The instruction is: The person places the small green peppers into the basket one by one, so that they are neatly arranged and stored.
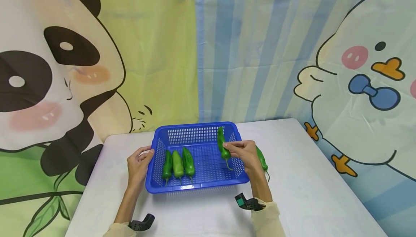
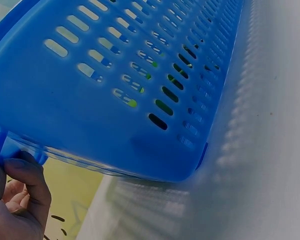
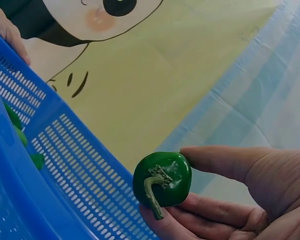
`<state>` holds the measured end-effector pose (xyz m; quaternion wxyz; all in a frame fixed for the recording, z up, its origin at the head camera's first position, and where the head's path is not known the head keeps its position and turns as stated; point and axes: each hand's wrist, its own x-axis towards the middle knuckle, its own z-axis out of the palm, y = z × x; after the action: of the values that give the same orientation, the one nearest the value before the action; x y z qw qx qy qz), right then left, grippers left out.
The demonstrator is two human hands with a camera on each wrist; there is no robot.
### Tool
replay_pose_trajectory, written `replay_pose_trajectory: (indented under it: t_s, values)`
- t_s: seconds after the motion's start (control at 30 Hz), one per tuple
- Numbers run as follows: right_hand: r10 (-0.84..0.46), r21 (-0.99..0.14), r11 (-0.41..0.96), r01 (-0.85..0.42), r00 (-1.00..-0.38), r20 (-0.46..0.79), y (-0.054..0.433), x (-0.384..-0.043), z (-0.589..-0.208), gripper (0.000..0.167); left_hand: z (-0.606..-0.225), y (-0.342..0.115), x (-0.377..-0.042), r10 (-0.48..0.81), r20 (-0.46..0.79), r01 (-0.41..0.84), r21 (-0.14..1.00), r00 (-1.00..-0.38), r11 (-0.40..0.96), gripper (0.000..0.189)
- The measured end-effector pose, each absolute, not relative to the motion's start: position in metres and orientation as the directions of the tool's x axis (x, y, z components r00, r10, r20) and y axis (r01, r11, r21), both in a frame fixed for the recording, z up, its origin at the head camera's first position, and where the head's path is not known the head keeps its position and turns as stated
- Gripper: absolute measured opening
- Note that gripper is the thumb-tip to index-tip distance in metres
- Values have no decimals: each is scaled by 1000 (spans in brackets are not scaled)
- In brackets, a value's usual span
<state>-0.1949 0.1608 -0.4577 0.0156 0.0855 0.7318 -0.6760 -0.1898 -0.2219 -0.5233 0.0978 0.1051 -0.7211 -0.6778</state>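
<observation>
A blue plastic basket with slotted walls stands on the white table. My left hand grips its left rim between thumb and fingers, as the left wrist view also shows at the basket's edge. In my right hand a green chili pepper is pinched over the basket's right side, tip up and stem down. The right wrist view shows that pepper stem end on, between thumb and fingers. Three green peppers lie side by side in the left part of the basket.
Another green pepper lies on the white table right of the basket, partly hidden behind my right hand. Printed curtains with a panda and a chick hang behind the table. Black wrist devices sit at both cuffs.
</observation>
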Motion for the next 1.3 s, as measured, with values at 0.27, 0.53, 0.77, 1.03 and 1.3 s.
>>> replay_pose_trajectory:
  t_s: [0.27, 0.53, 0.77, 1.03, 1.3]
  values:
    - [80, -984, 92, 149, -987, -142, 144, -199, -462, 35, -523, -223, -190, -282, -4, -20, 998, -959, 54, 39]
    - [71, -981, 133, 142, -989, -133, 126, -203, -468, 30, -522, -223, -191, -284, -11, -34, 997, -959, 74, 40]
    - [89, -961, 221, 165, -985, -149, 109, -205, -470, 25, -522, -222, -190, -285, -19, -43, 996, -958, 79, 40]
    - [89, -934, 298, 197, -980, -179, 93, -205, -470, 24, -522, -222, -190, -284, -22, -46, 996, -958, 79, 39]
    - [104, -847, 490, 206, -979, -178, 74, -212, -475, 20, -523, -222, -189, -285, -18, -42, 996, -958, 78, 40]
